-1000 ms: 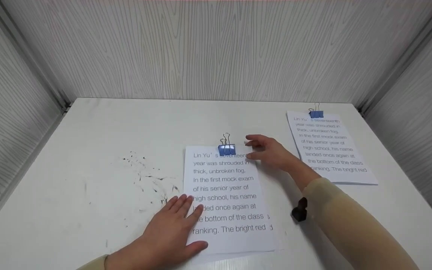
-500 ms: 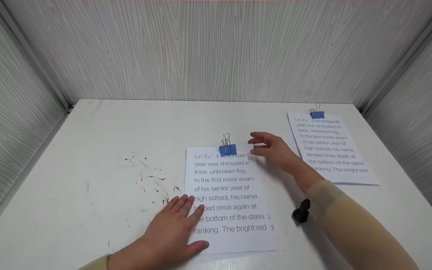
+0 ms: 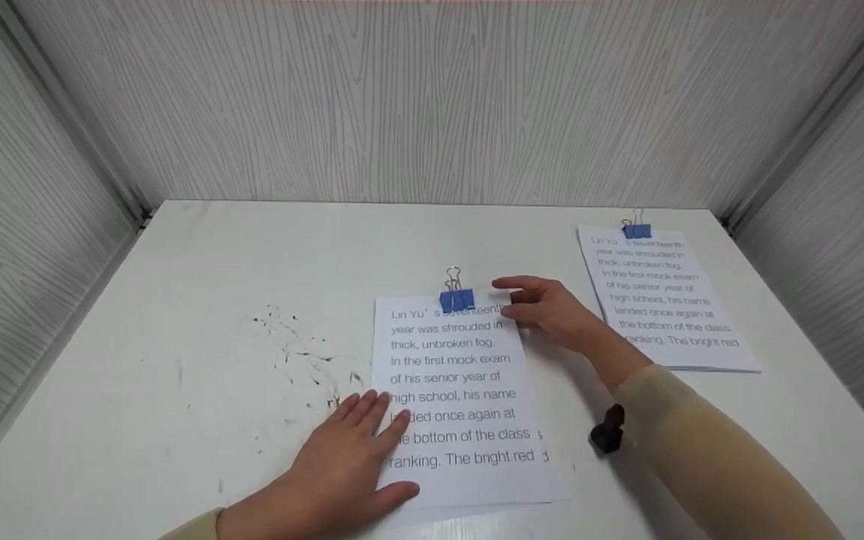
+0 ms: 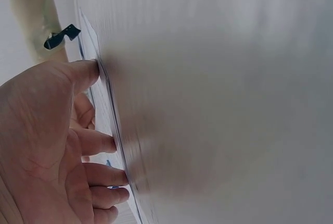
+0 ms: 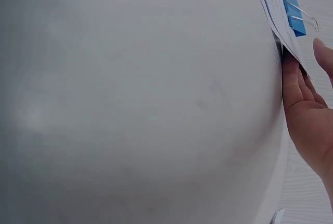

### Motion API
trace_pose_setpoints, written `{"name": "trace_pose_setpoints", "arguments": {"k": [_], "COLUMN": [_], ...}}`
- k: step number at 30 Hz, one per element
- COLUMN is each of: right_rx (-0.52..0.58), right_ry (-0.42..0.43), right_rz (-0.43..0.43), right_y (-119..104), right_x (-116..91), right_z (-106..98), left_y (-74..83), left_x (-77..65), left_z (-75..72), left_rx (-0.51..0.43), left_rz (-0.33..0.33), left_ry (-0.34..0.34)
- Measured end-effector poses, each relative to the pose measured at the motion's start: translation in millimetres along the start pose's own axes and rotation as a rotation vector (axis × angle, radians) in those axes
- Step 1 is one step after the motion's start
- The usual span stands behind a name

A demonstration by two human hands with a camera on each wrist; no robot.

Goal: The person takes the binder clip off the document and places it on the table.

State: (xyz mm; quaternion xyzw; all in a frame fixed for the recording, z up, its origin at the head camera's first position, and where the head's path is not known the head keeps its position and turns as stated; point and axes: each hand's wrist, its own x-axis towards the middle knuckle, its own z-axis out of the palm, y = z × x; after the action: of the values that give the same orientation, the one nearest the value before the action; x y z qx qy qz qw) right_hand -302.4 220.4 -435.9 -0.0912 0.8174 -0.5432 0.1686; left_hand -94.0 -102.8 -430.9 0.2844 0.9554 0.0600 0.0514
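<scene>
A stack of printed sheets (image 3: 447, 375) lies on the white table, its sheets slightly fanned at the lower right. A blue binder clip (image 3: 457, 300) grips its top edge, both wire handles up. My left hand (image 3: 342, 457) rests with spread fingers across the stack's left edge; the left wrist view shows its fingertips along the sheet edges. At the top right corner is my right hand (image 3: 552, 315). In the right wrist view several of its fingers (image 5: 294, 86) reach under the sheets' corner, while another finger (image 5: 323, 57) stands apart from the paper.
A second printed stack (image 3: 661, 300) with its own blue binder clip (image 3: 637, 230) lies at the back right. Dark marks (image 3: 312, 356) spot the table left of the near stack. Wood-grain panels (image 3: 432, 97) enclose the back and sides. A black piece (image 3: 608, 430) sits at my right sleeve.
My right hand's fingers have shifted slightly at the corner and now stand wider apart, the hand a little lower than half a second ago. The left hand stays on the stack.
</scene>
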Motion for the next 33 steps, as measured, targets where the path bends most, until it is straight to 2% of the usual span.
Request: {"name": "trace_pose_setpoints", "arguments": {"k": [9, 12, 14, 18, 21, 24, 28, 33], "right_rx": [-0.045, -0.056, -0.058, -0.058, -0.068, -0.074, -0.070, -0.068], "right_ry": [0.011, 0.011, 0.011, 0.021, 0.022, 0.017, 0.027, 0.038], "right_rz": [0.018, 0.002, -0.007, -0.023, -0.042, -0.059, -0.053, -0.045], "right_y": [1.8, 2.4, 3.1, 6.1, 8.6, 10.8, 11.4, 5.7], "right_x": [0.8, 2.4, 3.1, 4.1, 5.1, 5.6, 4.5, 1.8], "right_z": [2.3, 4.0, 5.1, 6.5, 5.9, 6.2, 6.8, 6.9], "left_y": [-3.0, -5.8, -9.2, -24.1, -42.9, -62.8, -80.5, -89.4], "left_x": [5.6, 10.9, 18.5, 47.6, 79.6, 111.1, 143.9, 170.6], "left_z": [-7.7, -19.1, -31.1, -58.9, -74.6, -81.2, -81.2, -74.5], "left_rx": [-0.028, -0.037, -0.044, -0.139, -0.297, -0.467, -0.649, -0.792], "left_rz": [-0.003, -0.027, -0.044, -0.084, -0.089, -0.080, -0.080, -0.113], "left_ry": [0.002, 0.032, 0.078, 0.208, 0.304, 0.364, 0.363, 0.306]}}
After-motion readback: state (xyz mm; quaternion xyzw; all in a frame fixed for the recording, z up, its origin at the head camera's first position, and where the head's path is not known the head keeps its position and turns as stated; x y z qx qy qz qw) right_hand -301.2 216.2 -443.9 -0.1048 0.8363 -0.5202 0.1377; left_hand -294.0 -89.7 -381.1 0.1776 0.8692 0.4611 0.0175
